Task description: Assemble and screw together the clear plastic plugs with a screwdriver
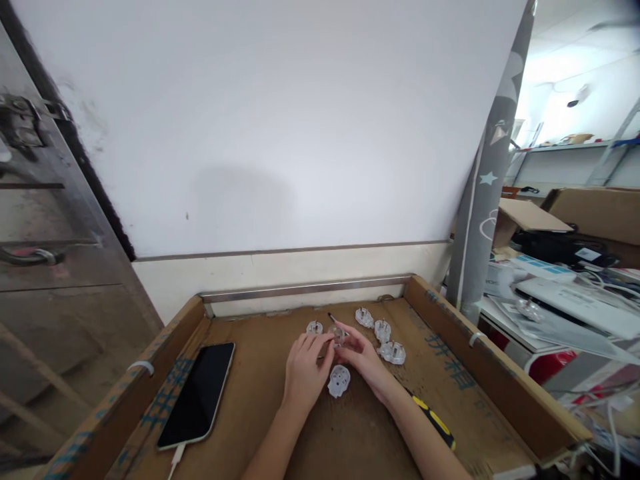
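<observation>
My left hand (309, 367) and my right hand (367, 363) meet over the cardboard, fingers closed around a small clear plastic plug piece (338, 333). A thin dark tip (331, 317) sticks out beyond the fingers; what it belongs to is hidden. Just below my fingertips lies a clear plug shell (339, 381) with its round inner side up. Another clear plug piece (315, 327) rests behind my left hand. To the right of my right hand lie more of them: one plug piece (365, 317) at the back, a second plug piece (383, 330), and a nearer plug piece (393, 353).
A yellow and black screwdriver (434, 421) lies partly behind my right forearm. On the left, a phone (199, 393) has a white cable plugged in. The cardboard tray (270, 340) has raised sides. Boxes and a white device (575, 300) crowd the right.
</observation>
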`<state>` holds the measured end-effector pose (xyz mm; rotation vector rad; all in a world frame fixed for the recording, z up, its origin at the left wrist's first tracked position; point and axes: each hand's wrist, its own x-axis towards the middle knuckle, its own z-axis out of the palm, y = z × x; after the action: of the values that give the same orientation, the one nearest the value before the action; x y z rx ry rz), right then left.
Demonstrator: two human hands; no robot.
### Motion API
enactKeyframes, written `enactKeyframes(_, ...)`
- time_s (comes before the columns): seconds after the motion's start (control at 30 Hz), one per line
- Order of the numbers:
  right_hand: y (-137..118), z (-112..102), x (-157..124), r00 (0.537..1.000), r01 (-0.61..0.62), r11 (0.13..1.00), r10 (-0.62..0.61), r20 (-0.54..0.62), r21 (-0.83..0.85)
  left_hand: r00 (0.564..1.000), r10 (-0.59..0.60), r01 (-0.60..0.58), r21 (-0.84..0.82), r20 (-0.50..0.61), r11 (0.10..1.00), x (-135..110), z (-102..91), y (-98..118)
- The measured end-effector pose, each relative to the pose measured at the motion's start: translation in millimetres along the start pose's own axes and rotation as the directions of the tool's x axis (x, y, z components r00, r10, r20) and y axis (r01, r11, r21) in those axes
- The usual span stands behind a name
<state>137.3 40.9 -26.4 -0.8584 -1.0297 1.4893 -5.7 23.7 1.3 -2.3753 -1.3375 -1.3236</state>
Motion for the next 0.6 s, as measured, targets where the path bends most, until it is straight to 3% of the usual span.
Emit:
enactKeyframes(0.33,3.1,-1.1,3.7,0.999,0.042,0.999,-0.042,-0.002,-0.012,0.999,0.021,-0.022,0.023,0.030,1.000,-0.7,2.0,-0.8)
enactKeyframes(0.6,2.2,-1.5,4.5,0.998,0.049,0.998,-0.050,-0.027,-0.029,1.000,0.021,-0.021,-0.007,-0.008,1.000,-1.6,3.5,-0.2)
